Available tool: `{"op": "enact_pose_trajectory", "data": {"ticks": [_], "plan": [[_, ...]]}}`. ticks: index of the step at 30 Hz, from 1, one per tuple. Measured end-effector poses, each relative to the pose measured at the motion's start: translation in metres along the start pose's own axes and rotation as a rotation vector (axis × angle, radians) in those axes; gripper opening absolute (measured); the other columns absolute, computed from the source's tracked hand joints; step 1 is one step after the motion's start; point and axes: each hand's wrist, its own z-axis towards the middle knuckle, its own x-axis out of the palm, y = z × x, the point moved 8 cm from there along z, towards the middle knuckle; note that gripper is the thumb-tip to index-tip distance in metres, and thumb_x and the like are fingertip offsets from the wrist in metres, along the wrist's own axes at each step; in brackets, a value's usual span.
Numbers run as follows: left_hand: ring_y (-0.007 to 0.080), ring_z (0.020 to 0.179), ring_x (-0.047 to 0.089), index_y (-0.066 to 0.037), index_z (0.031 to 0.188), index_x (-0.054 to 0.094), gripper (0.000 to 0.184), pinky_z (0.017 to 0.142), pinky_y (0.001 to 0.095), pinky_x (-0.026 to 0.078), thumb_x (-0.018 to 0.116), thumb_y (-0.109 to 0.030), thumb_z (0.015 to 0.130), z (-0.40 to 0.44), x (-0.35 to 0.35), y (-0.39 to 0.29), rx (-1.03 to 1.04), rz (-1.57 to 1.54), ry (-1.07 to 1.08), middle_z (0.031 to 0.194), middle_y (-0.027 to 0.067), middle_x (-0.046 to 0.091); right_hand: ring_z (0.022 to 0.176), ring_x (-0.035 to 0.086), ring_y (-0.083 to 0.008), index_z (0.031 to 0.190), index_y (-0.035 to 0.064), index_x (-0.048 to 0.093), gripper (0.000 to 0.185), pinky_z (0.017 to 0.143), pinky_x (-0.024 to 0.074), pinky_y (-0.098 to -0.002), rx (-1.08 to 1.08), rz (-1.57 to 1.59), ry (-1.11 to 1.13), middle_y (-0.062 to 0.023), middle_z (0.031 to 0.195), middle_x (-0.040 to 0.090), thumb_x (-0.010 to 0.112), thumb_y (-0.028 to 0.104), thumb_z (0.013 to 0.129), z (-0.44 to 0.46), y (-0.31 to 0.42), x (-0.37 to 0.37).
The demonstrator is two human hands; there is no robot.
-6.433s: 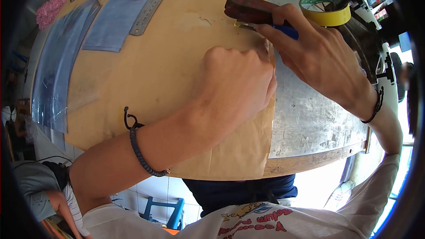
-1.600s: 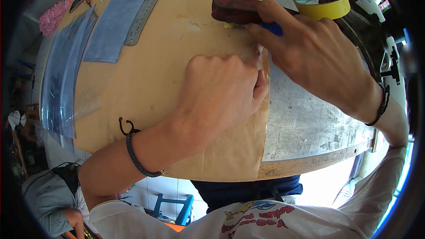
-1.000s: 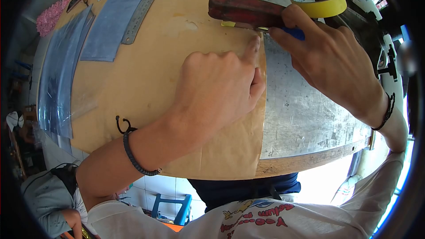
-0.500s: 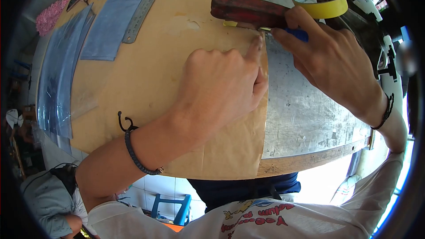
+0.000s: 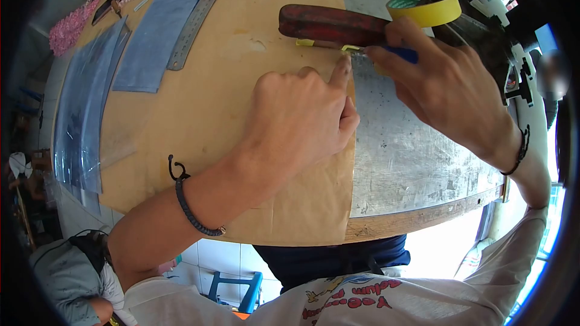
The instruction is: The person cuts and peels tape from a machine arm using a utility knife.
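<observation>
Blue tool [image 5: 403, 54] in R hand [image 5: 450, 87], tip by L index [image 5: 341, 71] at sheet [image 5: 302, 205] edge

Tool lies just beyond L fingertip & a bit to the right; its long axis runs roughly L–R, tip pointing left, across the sheet's R edge, which runs away from the body. R hand is nearer, being on it: thumb & fingers clamped on the blue handle. Red bar [image 5: 332, 23] sits just past the tool, near-parallel; R index overlaps its R end, can't tell if it grips it.

R hand's pose: back up, wrist low right, forearm coming in from the right over the metal top [image 5: 423, 163]. L hand [image 5: 299, 111]: back up, fist-like on the sheet, index out fwd, other fingers curled, thumb tucked alongside. Nothing visible in it; palm hidden, so can't tell. Fingertip touching the tool tip or just beside: unclear.
</observation>
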Motion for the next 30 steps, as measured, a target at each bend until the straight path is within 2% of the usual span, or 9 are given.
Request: {"op": "enact_pose_trajectory", "data": {"ticks": [8, 18, 30], "plan": [[0.0273, 0.044, 0.059, -0.014, 0.131, 0.068, 0.05, 0.048, 0.0398, 0.05, 0.064, -0.033, 0.085, 0.0012, -0.0004, 0.0019, -0.026, -0.017, 0.063, 0.051, 0.0082, 0.058, 0.069, 0.07, -0.0202, 0.113, 0.0101, 0.065, 0.035, 0.059, 0.0587, -0.0336, 0.004, -0.025, 0.012, -0.0041, 0.106, 0.051, 0.073, 0.005, 0.079, 0.0038, -0.0003, 0.0067], [0.028, 0.043, 0.059, -0.014, 0.132, 0.068, 0.05, 0.048, 0.0412, 0.051, 0.064, -0.032, 0.085, 0.0003, 0.0009, 0.0023, -0.032, -0.037, 0.078, 0.051, 0.0085, 0.058, 0.071, 0.07, -0.0213, 0.111, 0.0102, 0.065, 0.032, 0.061, 0.0599, -0.0345, 0.026, 0.07, 0.012, -0.0042, 0.108, 0.052, 0.073, 0.005, 0.08, -0.0009, -0.0052, 0.0075], [0.0278, 0.043, 0.059, -0.014, 0.131, 0.069, 0.05, 0.048, 0.0414, 0.05, 0.063, -0.032, 0.085, -0.0007, -0.0007, 0.004, -0.024, -0.044, 0.069, 0.05, 0.0078, 0.058, 0.067, 0.068, -0.0223, 0.112, 0.0092, 0.065, 0.033, 0.063, 0.059, -0.0352, 0.001, 0.009, 0.059, -0.0051, 0.108, 0.053, 0.071, 0.004, 0.08, 0.0067, -0.0015, 0.0057]]}}
